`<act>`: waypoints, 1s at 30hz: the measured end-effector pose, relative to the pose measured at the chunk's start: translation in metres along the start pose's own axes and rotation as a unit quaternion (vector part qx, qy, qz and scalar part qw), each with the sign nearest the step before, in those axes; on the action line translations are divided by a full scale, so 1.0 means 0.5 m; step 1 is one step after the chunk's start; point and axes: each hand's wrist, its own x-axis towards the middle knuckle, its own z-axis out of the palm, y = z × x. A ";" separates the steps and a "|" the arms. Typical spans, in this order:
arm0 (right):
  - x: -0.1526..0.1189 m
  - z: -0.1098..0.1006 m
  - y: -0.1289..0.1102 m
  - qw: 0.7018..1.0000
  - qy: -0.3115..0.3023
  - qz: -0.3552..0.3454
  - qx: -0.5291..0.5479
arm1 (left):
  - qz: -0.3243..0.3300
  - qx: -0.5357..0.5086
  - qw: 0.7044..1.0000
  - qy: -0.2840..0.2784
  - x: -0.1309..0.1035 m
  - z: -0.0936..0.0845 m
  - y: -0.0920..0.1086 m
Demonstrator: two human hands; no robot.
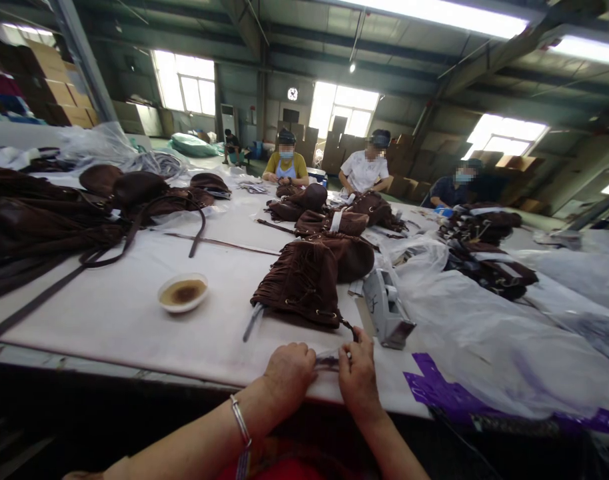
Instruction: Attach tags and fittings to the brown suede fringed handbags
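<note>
Far out to the left of the grip, a heap of dark brown suede bags with long straps [59, 213] is lying across the white cloth-covered surface [109, 313]. Nearer, ahead and left of the grip, a small white round dish of brown liquid [183, 292] is sitting alone on the cloth.

The left hand [289, 373], with a silver bangle [240, 421] on its wrist, is resting at the near edge of the surface, its fingers curling shut on the left end of a thin dark strap [328, 361]. The right hand [357, 373] is pinching the other end of that strap between thumb and fingers, so the strap is lying stretched between the two hands, right at the surface edge.

Just ahead of the grip, a brown fringed suede bag [304, 283] is lying flat, its cord trailing down toward the right hand. Just right of that, ahead of the right hand, a grey tape dispenser [387, 310] is standing. Farther right, crumpled clear plastic sheeting [484, 333] is spreading over the surface, with a torn purple strip [442, 390] lying beside the right hand.

Across the surface, three people are sitting and working among more brown bags.
</note>
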 end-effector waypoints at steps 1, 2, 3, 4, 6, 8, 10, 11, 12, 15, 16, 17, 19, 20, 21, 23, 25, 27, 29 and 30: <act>0.000 -0.001 0.002 1.000 -0.003 0.000 0.009 | -0.002 -0.003 1.000 0.004 -0.002 0.000 0.002; 0.000 -0.003 0.001 1.000 -0.006 -0.003 0.020 | -0.008 -0.005 1.000 0.007 -0.005 -0.001 0.003; 0.000 -0.004 -0.002 0.999 -0.012 -0.009 0.032 | -0.015 -0.006 1.000 0.008 -0.009 -0.002 0.003; 0.000 -0.005 -0.007 0.999 -0.019 -0.015 0.047 | -0.023 -0.009 1.000 0.007 -0.014 -0.004 0.003; -0.002 -0.004 -0.023 0.996 -0.038 -0.030 0.080 | -0.035 -0.018 0.999 0.001 -0.026 -0.010 0.000; -0.005 -0.001 -0.041 0.992 -0.058 -0.040 0.106 | -0.046 -0.029 0.998 -0.010 -0.038 -0.016 -0.003; -0.007 0.006 -0.057 0.990 -0.066 -0.049 0.117 | -0.057 -0.032 0.998 -0.022 -0.047 -0.019 -0.007; -0.007 0.010 -0.062 0.989 -0.070 -0.053 0.117 | -0.062 -0.028 0.997 -0.025 -0.049 -0.019 -0.008; -0.005 0.015 -0.066 0.989 -0.073 -0.055 0.114 | -0.068 -0.020 0.997 -0.026 -0.050 -0.017 -0.009; 0.010 0.031 -0.066 0.989 -0.086 -0.058 0.109 | -0.079 0.004 0.997 -0.018 -0.046 -0.006 -0.008; 0.017 0.037 -0.064 0.988 -0.089 -0.056 0.114 | -0.082 0.007 0.997 -0.013 -0.043 -0.002 -0.005; 0.025 0.042 -0.062 0.987 -0.089 -0.051 0.121 | -0.086 0.005 0.996 -0.007 -0.040 0.001 -0.002; 0.039 0.052 -0.057 0.986 -0.083 -0.026 0.141 | -0.099 -0.008 0.995 0.011 -0.034 0.006 0.006; 0.044 0.055 -0.055 0.986 -0.075 -0.007 0.150 | -0.105 -0.019 0.994 0.021 -0.031 0.008 0.009; 0.047 0.058 -0.052 0.985 -0.066 0.014 0.157 | -0.109 -0.032 0.993 0.032 -0.027 0.010 0.011; 0.050 0.060 -0.047 0.983 -0.056 0.049 0.170 | -0.109 -0.056 0.991 0.046 -0.019 0.013 0.011; 0.048 0.054 -0.038 0.975 -0.069 0.083 0.193 | -0.109 -0.068 0.991 0.043 -0.012 0.016 0.005; 0.045 0.041 -0.028 0.961 -0.096 0.130 0.226 | -0.114 -0.068 0.991 0.027 -0.006 0.018 -0.004; 0.044 0.022 -0.016 0.951 -0.106 0.166 0.239 | -0.123 -0.059 0.991 0.016 -0.003 0.018 -0.016; 0.044 0.014 -0.012 0.953 -0.106 0.170 0.229 | -0.127 -0.051 0.990 0.014 -0.002 0.017 -0.021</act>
